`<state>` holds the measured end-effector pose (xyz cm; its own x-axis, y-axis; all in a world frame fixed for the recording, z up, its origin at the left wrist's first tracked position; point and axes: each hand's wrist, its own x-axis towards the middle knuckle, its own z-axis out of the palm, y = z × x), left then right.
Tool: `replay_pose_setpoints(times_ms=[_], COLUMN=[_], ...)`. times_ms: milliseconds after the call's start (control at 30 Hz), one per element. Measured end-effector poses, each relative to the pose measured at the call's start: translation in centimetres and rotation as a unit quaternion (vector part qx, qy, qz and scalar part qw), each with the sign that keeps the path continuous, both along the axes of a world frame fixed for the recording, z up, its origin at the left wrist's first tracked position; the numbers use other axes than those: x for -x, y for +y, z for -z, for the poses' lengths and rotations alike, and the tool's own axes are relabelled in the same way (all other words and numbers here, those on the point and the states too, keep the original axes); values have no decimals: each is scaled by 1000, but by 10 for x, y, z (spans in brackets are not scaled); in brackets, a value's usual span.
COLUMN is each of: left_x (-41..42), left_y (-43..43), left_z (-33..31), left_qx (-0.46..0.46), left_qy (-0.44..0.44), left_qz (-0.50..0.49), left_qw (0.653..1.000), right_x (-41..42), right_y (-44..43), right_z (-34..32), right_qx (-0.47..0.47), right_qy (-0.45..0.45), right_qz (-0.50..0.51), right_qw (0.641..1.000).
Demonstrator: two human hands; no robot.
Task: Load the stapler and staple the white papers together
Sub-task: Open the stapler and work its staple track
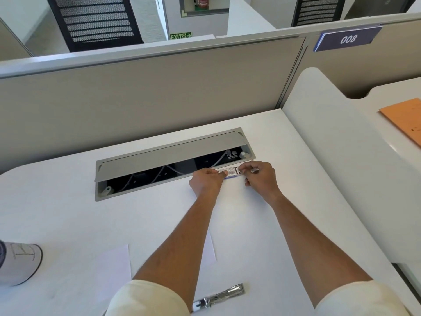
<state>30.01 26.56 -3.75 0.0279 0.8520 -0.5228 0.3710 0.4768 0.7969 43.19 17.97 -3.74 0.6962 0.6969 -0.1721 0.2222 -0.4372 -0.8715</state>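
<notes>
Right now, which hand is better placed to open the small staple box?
Probably the right hand: its fingertips pinch the staple box at its right end, while the left hand grips the other end, steadying it.

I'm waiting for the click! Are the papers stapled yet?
Not yet. Done: the white papers and the metal stapler are laid out on the desk. In hand: the left hand holds the small staple box while the right hand pinches its end, apparently opening it. Left: put staples into the stapler, then staple the papers, which lie untouched.
</notes>
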Motion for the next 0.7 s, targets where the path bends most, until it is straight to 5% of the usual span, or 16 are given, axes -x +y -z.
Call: replay_pose_setpoints(times_ms=[433, 700], left_x=[0, 1], left_y=[0, 2], left_z=[7, 10], left_qx=[-18, -23], left_qy=[-7, -12], left_qz=[11, 12], left_qw=[1000, 1000], right_x=[8, 5], right_y=[13, 16], right_z=[2, -3], right_qx=[54, 77], right_qy=[-57, 3], right_qz=[37, 60], right_qw=[996, 995])
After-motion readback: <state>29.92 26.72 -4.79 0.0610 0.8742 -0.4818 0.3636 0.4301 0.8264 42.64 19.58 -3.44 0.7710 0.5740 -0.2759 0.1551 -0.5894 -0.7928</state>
